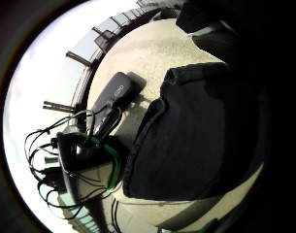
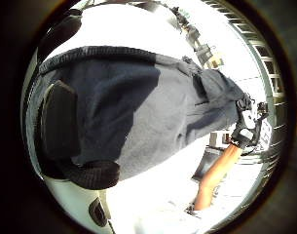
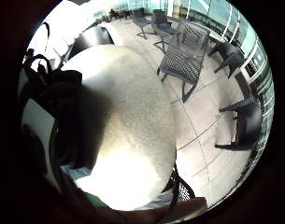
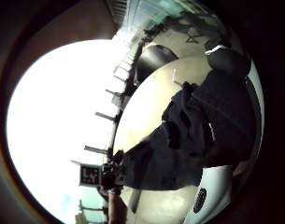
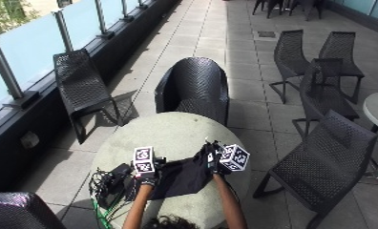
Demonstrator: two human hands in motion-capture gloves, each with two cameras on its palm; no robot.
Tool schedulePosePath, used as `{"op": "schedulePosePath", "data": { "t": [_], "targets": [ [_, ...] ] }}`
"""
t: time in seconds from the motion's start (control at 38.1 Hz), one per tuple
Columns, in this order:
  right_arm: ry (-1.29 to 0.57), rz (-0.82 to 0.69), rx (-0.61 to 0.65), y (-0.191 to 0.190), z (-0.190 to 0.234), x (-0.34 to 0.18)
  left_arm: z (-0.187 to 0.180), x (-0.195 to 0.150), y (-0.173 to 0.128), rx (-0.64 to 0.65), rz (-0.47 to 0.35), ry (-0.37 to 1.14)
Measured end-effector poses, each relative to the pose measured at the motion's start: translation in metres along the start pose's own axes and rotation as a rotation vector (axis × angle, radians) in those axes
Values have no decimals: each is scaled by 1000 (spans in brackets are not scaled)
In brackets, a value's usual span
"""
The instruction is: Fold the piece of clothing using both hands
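Head top of the person (image 5: 167, 223) sits at the near edge of the outside view, both forearms reaching up from it over a round pale stone-look table (image 5: 170, 138).

L to R across the table: a black device w/ a tangle of black and green cables (image 5: 106, 183) lies on the table's left part, just beside the garment. Next, left hand (image 5: 146, 177) at the garment's left end; its thumb-side palm view shows a gloved thumb (image 2: 58, 124) pressed flat over the fabric w/ the ribbed hem running past it, so the hand pinches the cloth. Dark navy piece of clothing (image 5: 183, 177) is stretched betw. the two hands, low over the near half of the table; lower edge seems to touch the tabletop but can't tell for sure. Right hand (image 5: 213, 162) at the garment's right end, fabric bunched up at it; right thumb-side view has cloth gathered close against the palm, so it grips the cloth too, tho individual fingers can't be made out.

Around the table: black woven chair (image 5: 194, 88) tucked at the far side, another (image 5: 81, 88) to the left by the glass railing (image 5: 30, 43), more on the right (image 5: 325, 162).
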State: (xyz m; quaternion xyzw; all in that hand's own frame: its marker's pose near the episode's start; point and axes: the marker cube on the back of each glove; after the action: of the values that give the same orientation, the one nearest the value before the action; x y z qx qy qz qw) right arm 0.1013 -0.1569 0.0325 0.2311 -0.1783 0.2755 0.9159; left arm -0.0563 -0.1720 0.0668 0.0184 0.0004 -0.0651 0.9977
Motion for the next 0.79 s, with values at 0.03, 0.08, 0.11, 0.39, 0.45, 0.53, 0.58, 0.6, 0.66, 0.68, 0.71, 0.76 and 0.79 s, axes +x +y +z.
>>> {"op": "schedulePosePath", "data": {
  "t": [0.03, 0.08, 0.11, 0.39, 0.45, 0.53, 0.58, 0.6, 0.66, 0.68, 0.71, 0.76, 0.79],
  "targets": [
    [-70, -22, -37, 7, -1, -17, -1, -4, -4, -5, -10, 4],
    [-176, -79, -76, 18, -2, -51, -17, -10, 2, -43, -35, -2],
    [-214, -109, -90, 24, -2, -66, -25, -13, 6, -67, -48, -10],
    [-285, -434, -326, 121, 69, -185, -73, -23, 71, 17, -141, -67],
    [-259, -460, -399, 143, 77, -195, -74, -25, 78, 38, -149, -65],
    [-227, -495, -490, 174, 82, -207, -72, -30, 84, 48, -162, -61],
    [-211, -540, -520, 194, 86, -216, -70, -34, 88, 52, -173, -56],
    [-193, -558, -533, 204, 83, -220, -69, -36, 89, 56, -177, -52],
    [-149, -587, -536, 218, 73, -225, -68, -37, 90, 65, -181, -38],
    [-133, -606, -520, 222, 72, -227, -69, -37, 91, 67, -180, -29],
    [-123, -628, -499, 224, 74, -228, -69, -36, 92, 67, -178, -19],
    [-107, -652, -486, 228, 78, -229, -69, -35, 94, 61, -171, -2],
    [-94, -648, -504, 231, 77, -227, -68, -35, 94, 58, -168, 4]
  ]
}}
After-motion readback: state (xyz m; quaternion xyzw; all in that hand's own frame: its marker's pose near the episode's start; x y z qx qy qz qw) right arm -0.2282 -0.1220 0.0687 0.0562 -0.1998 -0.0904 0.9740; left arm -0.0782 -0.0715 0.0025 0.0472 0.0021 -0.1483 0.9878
